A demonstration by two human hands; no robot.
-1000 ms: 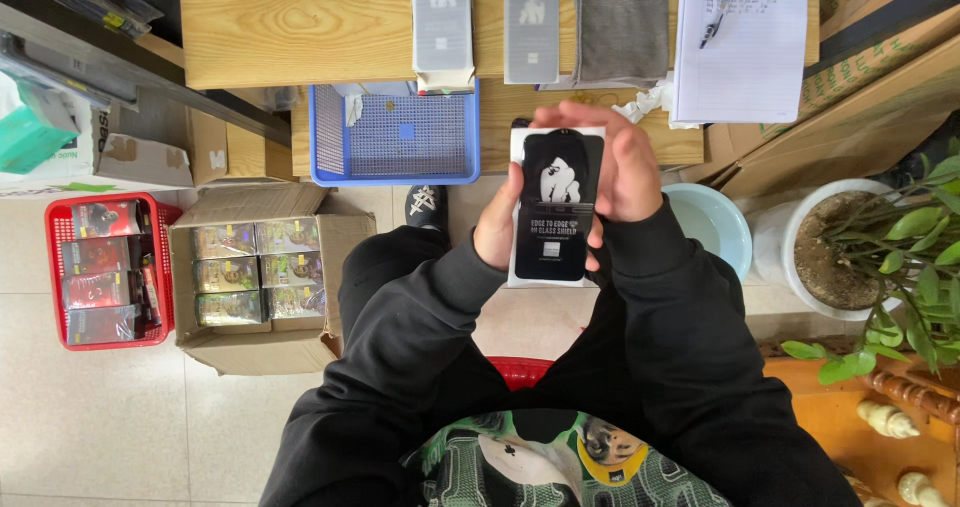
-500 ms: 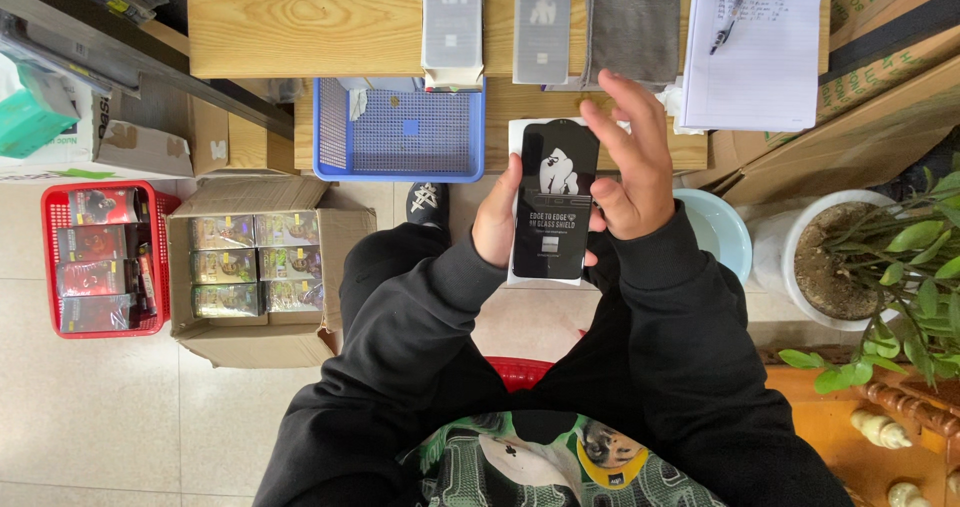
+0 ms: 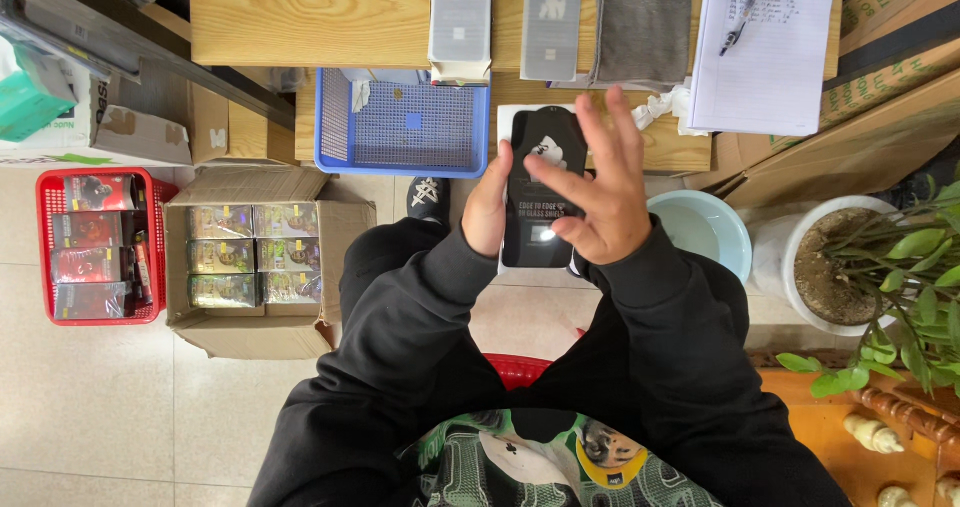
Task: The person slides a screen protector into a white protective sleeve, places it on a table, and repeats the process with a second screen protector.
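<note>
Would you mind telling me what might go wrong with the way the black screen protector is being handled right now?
1. The left hand pinches the black screen protector only at one edge, above the lap; it might slip and fall to the tiled floor.
2. The right hand lies spread over its face, so the fingers could leave smudges.
3. Pressing on a sheet supported at one side may flex or crack it.

Black screen protector (image 3: 541, 182) — blue basket (image 3: 405, 127), red crate (image 3: 95, 247).
</note>
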